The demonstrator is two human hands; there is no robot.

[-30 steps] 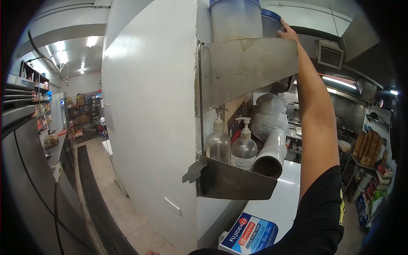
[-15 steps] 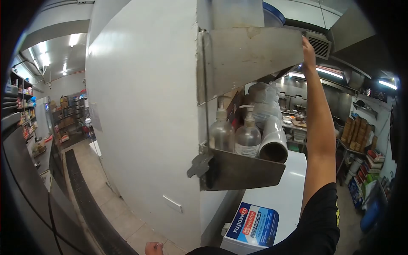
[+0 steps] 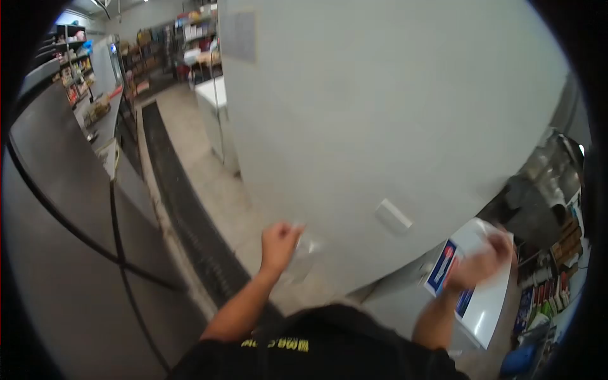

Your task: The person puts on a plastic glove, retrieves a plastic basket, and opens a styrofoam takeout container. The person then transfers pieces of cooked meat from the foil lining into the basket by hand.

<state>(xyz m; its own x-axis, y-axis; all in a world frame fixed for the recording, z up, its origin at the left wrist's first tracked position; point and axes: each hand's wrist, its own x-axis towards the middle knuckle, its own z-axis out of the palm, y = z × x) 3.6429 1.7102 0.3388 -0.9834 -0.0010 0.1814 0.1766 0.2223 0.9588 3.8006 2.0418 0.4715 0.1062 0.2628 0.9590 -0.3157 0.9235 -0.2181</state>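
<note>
My left hand (image 3: 277, 246) is closed in front of the white wall, its fingertips pinching what looks like a clear plastic bag (image 3: 308, 248). The bag hangs down to the right of the fingers and is hard to make out against the floor. My right hand (image 3: 480, 261) is smeared by motion above the white freezer (image 3: 491, 304) with the blue label (image 3: 443, 266). Whether its fingers hold anything does not show.
A white wall (image 3: 380, 114) with a small white plate (image 3: 394, 216) stands straight ahead. Dark steel cabinet doors (image 3: 63, 209) line the left. A black floor strip (image 3: 183, 202) runs along the aisle toward stocked shelves (image 3: 149, 60).
The view has swung down and left. My right hand has come down from the upper metal shelf, and my left hand has risen into view with the clear plastic.
</note>
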